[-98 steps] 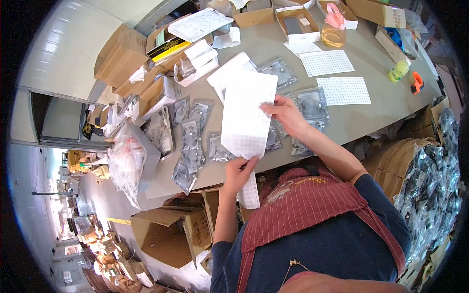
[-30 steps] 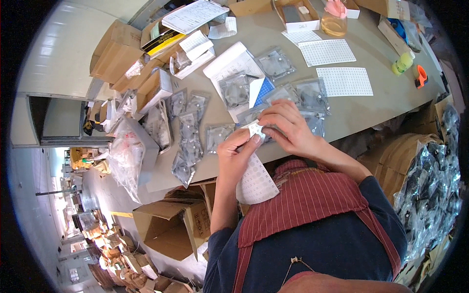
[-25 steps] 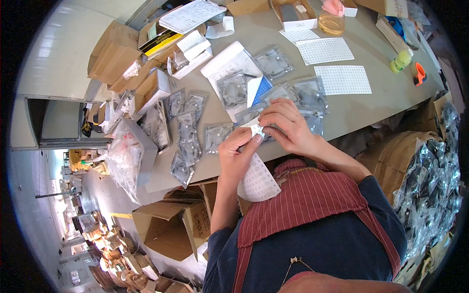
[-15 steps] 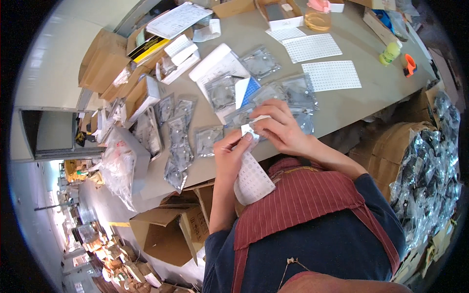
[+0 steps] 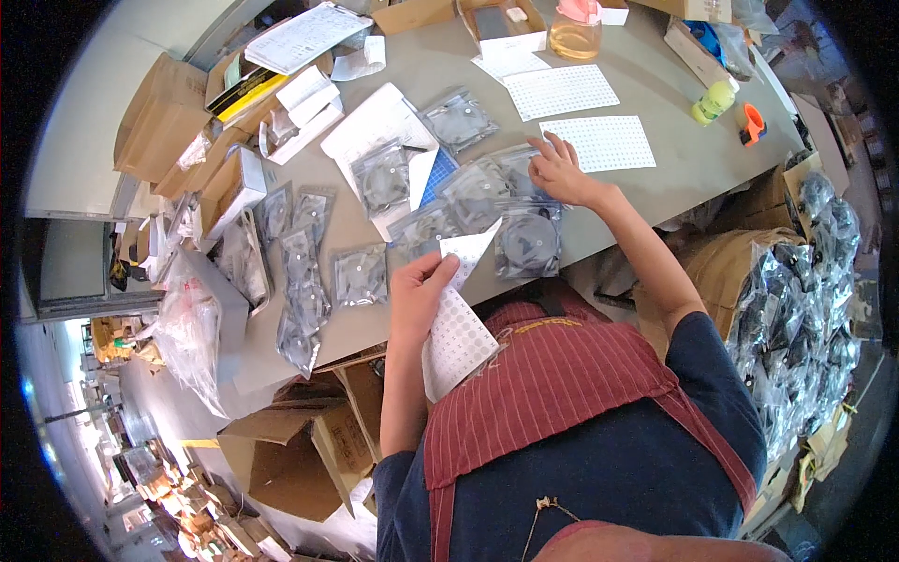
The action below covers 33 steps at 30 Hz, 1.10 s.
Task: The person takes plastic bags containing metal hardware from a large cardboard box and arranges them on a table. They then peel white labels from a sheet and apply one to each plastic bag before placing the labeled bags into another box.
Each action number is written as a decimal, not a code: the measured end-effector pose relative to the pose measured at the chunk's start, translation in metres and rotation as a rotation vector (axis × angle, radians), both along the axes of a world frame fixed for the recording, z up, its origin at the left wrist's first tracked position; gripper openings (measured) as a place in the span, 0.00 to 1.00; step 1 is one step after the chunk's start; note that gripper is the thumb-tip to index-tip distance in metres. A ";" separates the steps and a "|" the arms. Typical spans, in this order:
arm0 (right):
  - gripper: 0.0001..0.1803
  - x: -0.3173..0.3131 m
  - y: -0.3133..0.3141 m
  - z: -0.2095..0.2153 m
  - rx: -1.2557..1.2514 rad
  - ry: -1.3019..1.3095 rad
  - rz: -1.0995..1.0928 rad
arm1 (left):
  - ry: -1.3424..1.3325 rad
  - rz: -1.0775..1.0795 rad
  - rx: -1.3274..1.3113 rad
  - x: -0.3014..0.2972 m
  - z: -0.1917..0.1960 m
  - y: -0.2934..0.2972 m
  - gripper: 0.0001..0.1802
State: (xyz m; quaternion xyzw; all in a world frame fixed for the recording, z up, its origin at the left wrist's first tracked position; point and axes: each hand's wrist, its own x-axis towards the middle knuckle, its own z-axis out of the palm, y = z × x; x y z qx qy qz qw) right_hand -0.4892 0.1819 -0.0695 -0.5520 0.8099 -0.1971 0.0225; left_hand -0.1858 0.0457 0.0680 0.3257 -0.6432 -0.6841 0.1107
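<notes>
My left hand (image 5: 419, 292) is closed on a sheet of small round stickers (image 5: 461, 330), pinched under the thumb; its upper end is bent over and its lower part hangs in front of the apron. My right hand (image 5: 562, 175) lies with its fingers apart on a clear zip bag (image 5: 521, 166), partly covering it. Whether a sticker is at its fingertips cannot be made out. Around it lie more zip bags, each with a dark coiled item and a small round white sticker: one bag (image 5: 526, 242) is near the table's front edge, another bag (image 5: 471, 192) overlaps others.
Flat sticker sheets (image 5: 604, 142) lie right of the bags. A jug (image 5: 575, 36), a green bottle (image 5: 714, 103) and an orange tape dispenser (image 5: 750, 125) stand farther back. More bags (image 5: 302, 281) lie left. Cartons (image 5: 290, 459) and a box of wrapped goods (image 5: 796, 309) flank me.
My right hand has left the sticker sheet and moved away to the right, onto the bags. The left hand keeps the sheet. The view has shifted slightly.
</notes>
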 end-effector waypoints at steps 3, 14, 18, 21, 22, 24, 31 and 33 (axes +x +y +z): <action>0.08 0.006 -0.008 -0.008 0.026 0.064 -0.012 | -0.017 0.009 -0.018 -0.001 -0.001 0.004 0.13; 0.13 0.072 -0.013 0.089 -0.566 -0.120 0.048 | -0.039 0.050 -0.067 -0.002 -0.007 0.005 0.12; 0.14 0.134 -0.008 0.123 -0.606 -0.126 0.289 | 0.025 0.072 -0.068 -0.008 -0.005 0.007 0.09; 0.14 0.149 -0.013 0.126 -0.618 -0.126 0.252 | 0.036 0.024 -0.124 -0.008 -0.003 0.006 0.10; 0.14 0.150 -0.015 0.128 -0.625 -0.080 0.223 | 0.019 0.000 -0.179 -0.007 -0.003 0.005 0.12; 0.15 0.152 -0.017 0.129 -0.633 -0.036 0.195 | 0.033 -0.015 -0.196 -0.007 0.001 0.006 0.11; 0.15 0.159 -0.020 0.130 -0.662 -0.055 0.173 | 0.048 -0.111 -0.337 -0.007 0.010 0.006 0.04; 0.15 0.159 -0.022 0.130 -0.673 -0.057 0.178 | 0.041 -0.115 -0.372 -0.006 0.009 0.006 0.03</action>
